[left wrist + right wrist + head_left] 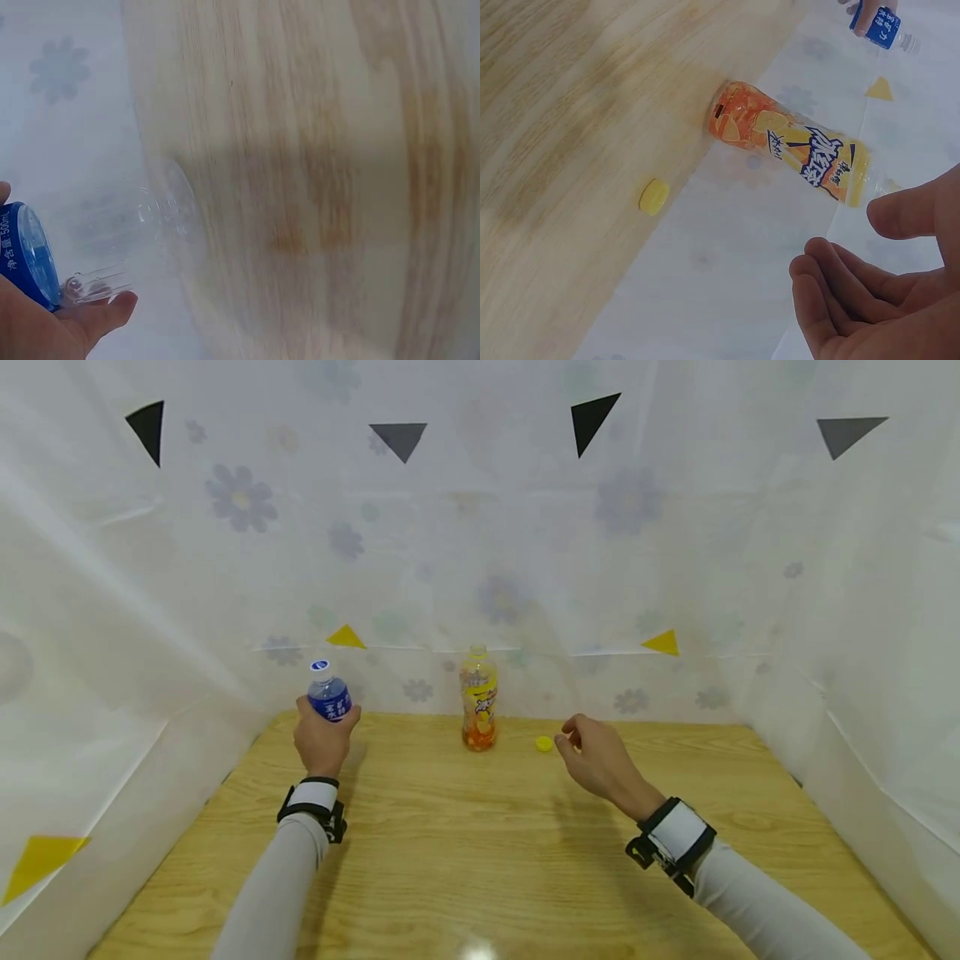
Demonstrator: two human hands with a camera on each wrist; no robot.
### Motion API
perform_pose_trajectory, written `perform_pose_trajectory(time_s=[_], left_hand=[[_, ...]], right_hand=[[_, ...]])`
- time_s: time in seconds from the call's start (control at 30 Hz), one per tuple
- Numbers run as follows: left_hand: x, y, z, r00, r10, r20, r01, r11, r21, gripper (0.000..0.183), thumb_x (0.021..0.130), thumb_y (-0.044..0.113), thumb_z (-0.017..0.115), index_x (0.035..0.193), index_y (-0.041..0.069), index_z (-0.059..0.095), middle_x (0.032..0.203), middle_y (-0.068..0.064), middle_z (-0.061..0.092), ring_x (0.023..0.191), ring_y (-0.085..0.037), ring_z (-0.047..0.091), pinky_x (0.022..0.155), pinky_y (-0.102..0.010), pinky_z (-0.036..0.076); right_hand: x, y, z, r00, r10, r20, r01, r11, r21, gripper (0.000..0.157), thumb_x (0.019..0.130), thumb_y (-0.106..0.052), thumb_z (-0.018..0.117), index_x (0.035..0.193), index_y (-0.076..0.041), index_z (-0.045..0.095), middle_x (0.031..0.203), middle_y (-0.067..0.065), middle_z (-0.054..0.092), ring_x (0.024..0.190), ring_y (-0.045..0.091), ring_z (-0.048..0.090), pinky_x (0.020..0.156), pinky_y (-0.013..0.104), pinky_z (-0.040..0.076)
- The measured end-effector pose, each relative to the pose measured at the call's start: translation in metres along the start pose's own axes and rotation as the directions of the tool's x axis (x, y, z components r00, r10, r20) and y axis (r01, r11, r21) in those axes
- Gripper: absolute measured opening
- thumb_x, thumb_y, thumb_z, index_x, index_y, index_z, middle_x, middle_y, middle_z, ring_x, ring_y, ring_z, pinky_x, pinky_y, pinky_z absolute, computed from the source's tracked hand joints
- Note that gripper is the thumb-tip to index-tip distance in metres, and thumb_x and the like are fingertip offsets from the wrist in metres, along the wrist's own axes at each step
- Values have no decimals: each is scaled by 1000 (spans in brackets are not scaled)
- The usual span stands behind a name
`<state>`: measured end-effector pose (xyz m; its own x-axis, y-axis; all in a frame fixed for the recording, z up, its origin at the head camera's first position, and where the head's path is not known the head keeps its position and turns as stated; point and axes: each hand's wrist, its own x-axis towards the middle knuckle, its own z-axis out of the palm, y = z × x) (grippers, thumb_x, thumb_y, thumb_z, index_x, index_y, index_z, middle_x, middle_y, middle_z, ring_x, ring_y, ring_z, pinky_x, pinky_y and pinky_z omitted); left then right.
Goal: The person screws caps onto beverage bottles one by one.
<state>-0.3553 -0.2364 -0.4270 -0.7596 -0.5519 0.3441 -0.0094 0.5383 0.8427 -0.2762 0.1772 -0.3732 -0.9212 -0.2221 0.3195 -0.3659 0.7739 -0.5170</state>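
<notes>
My left hand (322, 743) grips a clear plastic water bottle (330, 700) around its blue label; a white cap with a blue top sits on it. The left wrist view shows the bottle's transparent lower part (112, 225) below the fingers; whether its base touches the table I cannot tell. At the table's back middle stands an uncapped drink bottle (480, 697) with a yellow and orange label. A yellow bottle cap (543, 743) lies to its right. Just right of that cap hovers my right hand (596, 758), fingers loosely bent, holding nothing in the right wrist view.
The wooden table (450, 852) extends toward me from a white floral curtain (480, 543), which also encloses both sides. Black, grey and yellow triangles are on the curtain. Each wrist wears a strapped device.
</notes>
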Motion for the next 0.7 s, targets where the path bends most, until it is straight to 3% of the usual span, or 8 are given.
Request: perform_pose_trajectory(time_s=[0.17, 0.33, 0.43, 0.53, 0.6, 0.7], left_hand=[[-4, -3, 2, 1000, -17, 3, 17, 999, -32, 92, 85, 38, 81, 151, 4, 27, 134, -33, 56, 119, -50, 59, 98, -62, 48], [-7, -10, 3, 999, 48, 7, -47, 995, -91, 109, 82, 40, 85, 158, 21, 9, 142, -34, 49, 123, -54, 54, 99, -66, 44], [-2, -7, -1, 995, 94, -17, -95, 990, -103, 114, 80, 40, 86, 160, 25, 6, 155, -29, 35, 135, -54, 44, 108, -69, 34], [8, 9, -9, 987, 152, -60, -158, 982, -101, 111, 83, 43, 83, 161, 24, 6, 163, -23, 25, 143, -53, 35, 118, -69, 17], [17, 26, -16, 975, 204, -86, -212, 973, -93, 106, 86, 44, 79, 160, 24, 7, 164, -21, 25, 144, -53, 33, 117, -69, 18], [28, 58, -23, 941, 311, -134, -321, 945, -64, 95, 90, 47, 74, 159, 28, 11, 165, -15, 28, 133, -57, 44, 109, -69, 34]], right_hand=[[-3, 2, 5, 1000, 16, 18, -16, 1000, -4, 27, 105, -20, 54, 117, 1, 64, 101, 15, 68, 85, 26, 63, 74, 45, 53], [-5, 4, 7, 1000, 6, 15, -6, 1000, -9, 24, 104, -19, 55, 115, 1, 65, 100, 14, 68, 84, 25, 62, 72, 44, 52], [-5, 5, 9, 1000, 7, 9, -7, 1000, -14, 25, 104, -19, 56, 115, 1, 65, 99, 15, 68, 83, 25, 62, 72, 44, 52], [-3, 5, 10, 1000, 3, 2, -3, 1000, -22, 25, 104, -19, 56, 115, 1, 65, 98, 15, 68, 82, 25, 62, 72, 43, 52], [-3, 5, 10, 1000, -1, 0, 1, 1000, -23, 25, 104, -19, 56, 116, 2, 64, 98, 16, 68, 82, 26, 63, 72, 44, 52], [-1, 4, 10, 1000, 1, 2, -1, 1000, -21, 26, 104, -19, 55, 117, 2, 64, 100, 16, 68, 84, 27, 64, 74, 46, 53]])
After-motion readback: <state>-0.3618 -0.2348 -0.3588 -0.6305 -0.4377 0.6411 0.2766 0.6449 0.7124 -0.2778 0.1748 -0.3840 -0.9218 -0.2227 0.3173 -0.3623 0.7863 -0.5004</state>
